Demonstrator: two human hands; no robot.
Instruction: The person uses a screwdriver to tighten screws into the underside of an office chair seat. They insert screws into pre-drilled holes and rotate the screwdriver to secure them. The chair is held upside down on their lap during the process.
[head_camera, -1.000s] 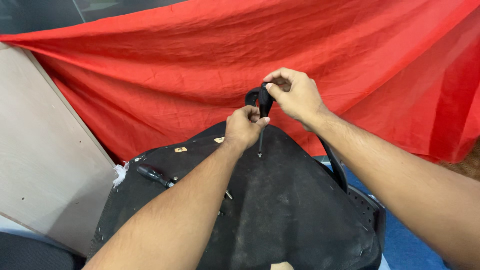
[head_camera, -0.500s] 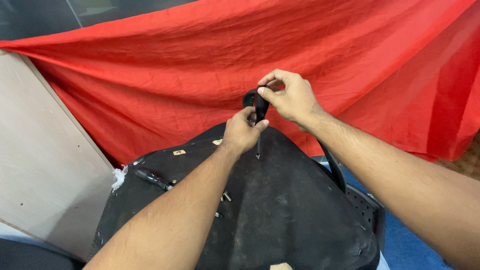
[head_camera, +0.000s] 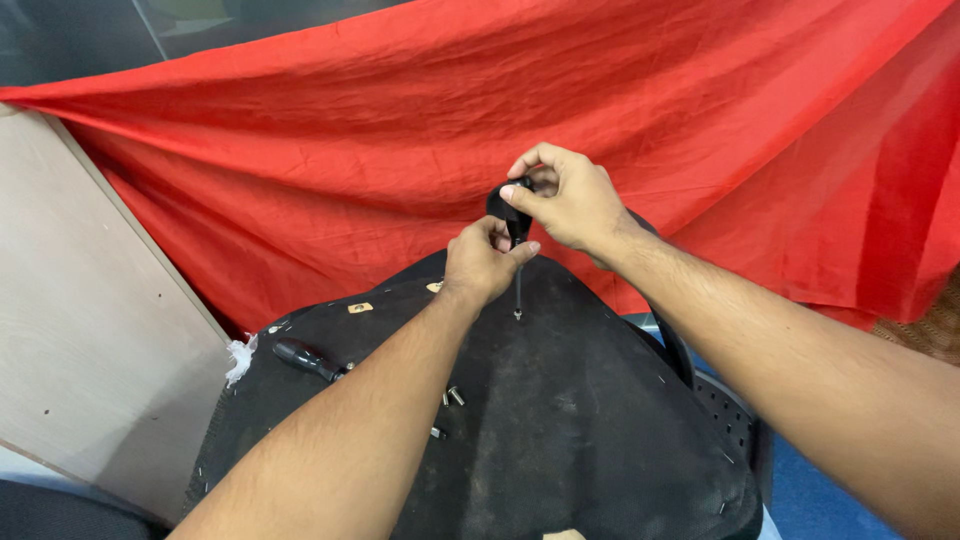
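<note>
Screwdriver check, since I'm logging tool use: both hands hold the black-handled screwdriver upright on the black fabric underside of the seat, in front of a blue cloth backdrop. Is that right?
One detail is off: the cloth backdrop is red, not blue, as the head view shows. The rest holds: the left hand and right hand hold the black-handled screwdriver upright on the black fabric underside of the seat.

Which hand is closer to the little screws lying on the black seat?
Left. The left hand is just above the screws, steadying the screwdriver; the right hand grips its handle higher up, farther away.
</note>
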